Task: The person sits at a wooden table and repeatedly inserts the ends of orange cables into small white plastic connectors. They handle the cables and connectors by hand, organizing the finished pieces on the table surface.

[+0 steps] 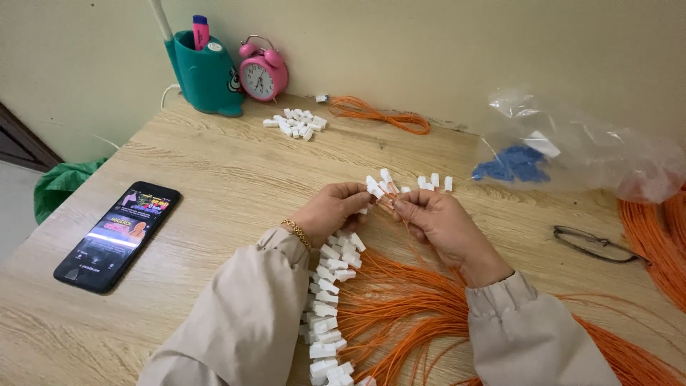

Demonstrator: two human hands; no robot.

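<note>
Hidden: our fingertips meet over the work, so we cannot make out how the small white connector [376, 187] joins the orange wire end [391, 190]; the wire bundle [421, 307] runs off the lower edge.
Left hand [334, 209]: fingers pressed together, pinching the white connector above the bench [214, 179].
Right hand [439, 218]: fingertips closed on the orange wire end, just beside the connector.
Finished row: a line of white connectors [329, 300] already on wires lies under our left wrist, too many and too overlapped to count.
Loose connectors: one heap [296, 123] near the wall, too many to count; about four more [434, 181] just beyond our hands.
Counts: one phone [118, 236], screen lit, on the left; one pink alarm clock [263, 69]; one teal pen holder [204, 71]; one pair of glasses [597, 244].
Packages: one clear plastic bag [586, 146] on the right holding blue pieces [511, 164], blurred.
Other wire: an orange coil [379, 114] by the wall; more orange strands [654, 229] cut off at the right edge.
</note>
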